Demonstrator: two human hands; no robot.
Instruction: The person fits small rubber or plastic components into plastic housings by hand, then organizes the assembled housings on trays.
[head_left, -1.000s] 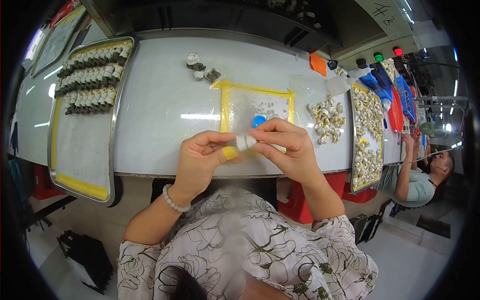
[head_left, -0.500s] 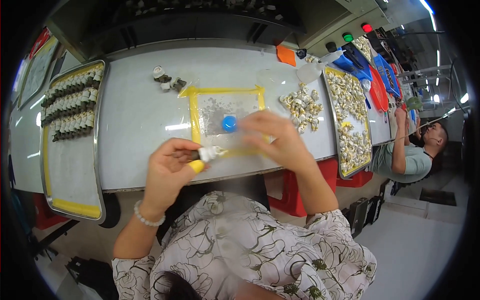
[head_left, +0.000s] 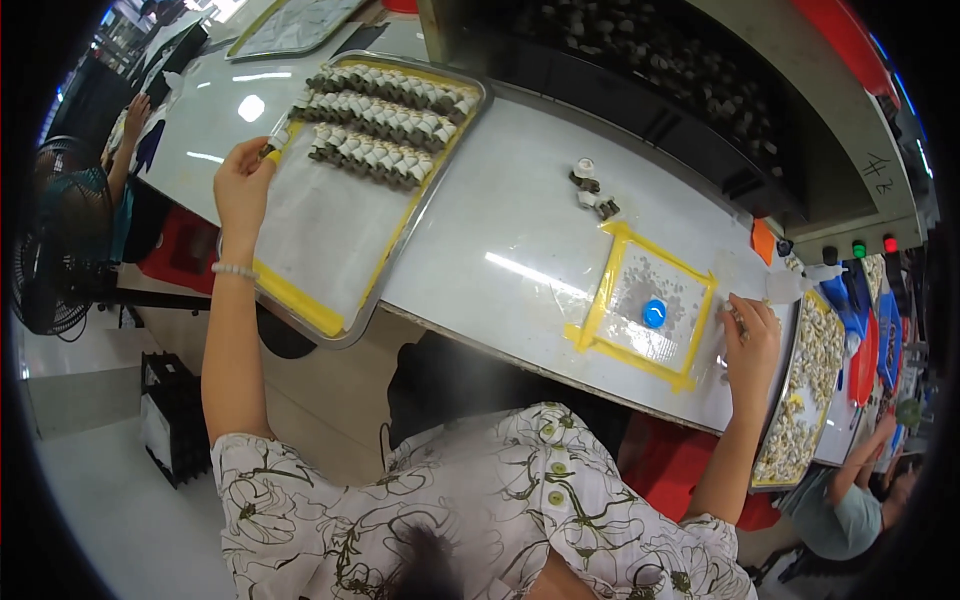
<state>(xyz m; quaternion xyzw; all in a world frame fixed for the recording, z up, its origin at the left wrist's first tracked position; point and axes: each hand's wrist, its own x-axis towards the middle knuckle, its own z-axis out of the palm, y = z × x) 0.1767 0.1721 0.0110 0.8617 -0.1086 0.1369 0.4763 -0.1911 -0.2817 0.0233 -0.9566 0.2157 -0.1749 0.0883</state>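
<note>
My left hand (head_left: 243, 185), a yellow cover on one fingertip, pinches a small white-and-dark piece (head_left: 279, 141) at the left rim of a metal tray (head_left: 372, 300). On that tray, rows of similar white-and-dark pieces (head_left: 385, 115) lie packed side by side at the far end. My right hand (head_left: 754, 345) is at the right, past a square of yellow tape (head_left: 600, 300) on the table. Its fingers are curled together over small whitish parts, and what they hold is mostly hidden. Inside the square sits a round blue thing (head_left: 654, 313) on a wet-looking patch.
A few white-and-dark pieces (head_left: 588, 185) lie above the tape square. At the right are a tray of small white-and-gold parts (head_left: 800, 400), a white bottle (head_left: 785, 287) and an orange scrap (head_left: 763, 241). A dark machine (head_left: 640, 110) borders the back. Other people work at both sides.
My left hand has carried the white-and-dark piece from in front of the tape square to the left tray. My right hand has moved right, away from the blue thing. The view has turned left.
</note>
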